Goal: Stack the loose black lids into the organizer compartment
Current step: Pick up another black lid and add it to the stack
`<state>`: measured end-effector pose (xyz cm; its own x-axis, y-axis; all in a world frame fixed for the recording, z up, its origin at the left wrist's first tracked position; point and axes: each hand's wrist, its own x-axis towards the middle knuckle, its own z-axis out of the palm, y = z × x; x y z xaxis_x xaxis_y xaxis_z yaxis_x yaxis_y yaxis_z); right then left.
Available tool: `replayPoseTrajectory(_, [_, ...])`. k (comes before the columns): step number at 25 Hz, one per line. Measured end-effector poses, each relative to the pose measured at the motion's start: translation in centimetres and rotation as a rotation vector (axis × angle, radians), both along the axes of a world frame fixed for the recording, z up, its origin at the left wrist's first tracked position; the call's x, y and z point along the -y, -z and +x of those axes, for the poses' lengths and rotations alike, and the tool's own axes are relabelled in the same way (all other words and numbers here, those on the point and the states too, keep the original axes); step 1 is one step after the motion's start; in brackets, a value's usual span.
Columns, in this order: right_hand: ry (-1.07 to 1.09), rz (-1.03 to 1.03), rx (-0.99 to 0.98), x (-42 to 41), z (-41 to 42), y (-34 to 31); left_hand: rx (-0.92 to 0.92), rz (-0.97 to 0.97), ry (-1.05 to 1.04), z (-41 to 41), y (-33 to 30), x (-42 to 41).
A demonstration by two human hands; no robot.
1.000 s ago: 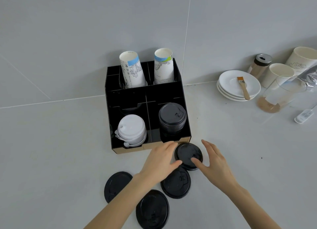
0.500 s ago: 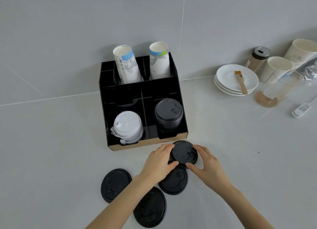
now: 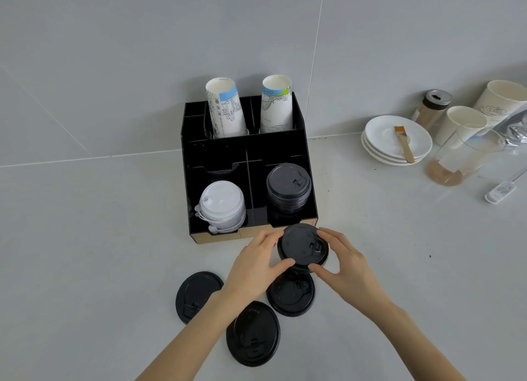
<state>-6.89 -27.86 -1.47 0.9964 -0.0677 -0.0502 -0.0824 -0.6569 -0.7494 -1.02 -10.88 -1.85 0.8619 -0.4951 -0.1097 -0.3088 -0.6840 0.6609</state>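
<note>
A small stack of black lids (image 3: 302, 245) sits just in front of the black organizer (image 3: 216, 152), gripped from both sides by my left hand (image 3: 256, 266) and my right hand (image 3: 342, 263). Three loose black lids lie flat on the counter below: one at the left (image 3: 196, 295), one under my hands (image 3: 291, 296), one nearest me (image 3: 252, 333), partly covered by my left forearm. The organizer's front right compartment holds a stack of black lids (image 3: 288, 188); the front left holds white lids (image 3: 224, 206).
Two paper cup stacks (image 3: 225, 110) stand in the organizer's back compartments against the wall. At the right are white saucers (image 3: 396, 141) with a brush, a glass pitcher (image 3: 459, 158), paper cups (image 3: 462, 124), a shaker jar (image 3: 433, 107) and a small white device (image 3: 499, 191).
My right hand closed in on the lid stack from the right, and both hands now hold it. The view shifted slightly.
</note>
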Motion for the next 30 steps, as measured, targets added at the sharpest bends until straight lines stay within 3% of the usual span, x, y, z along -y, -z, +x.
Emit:
replayPoseTrajectory(10, [-0.053,-0.017,0.094,0.9,4.0,-5.0,0.049,-0.196,-0.048,3.1,-3.7,-0.4])
replayPoseTrajectory(19, [-0.081,-0.059,0.060,1.7,9.4,-5.0,0.113,-0.125,-0.089,7.8,-3.9,0.8])
replayPoseTrajectory(30, [-0.097,-0.160,0.013,1.6,12.2,-2.8,0.064,-0.077,-0.103,10.3,-2.0,1.6])
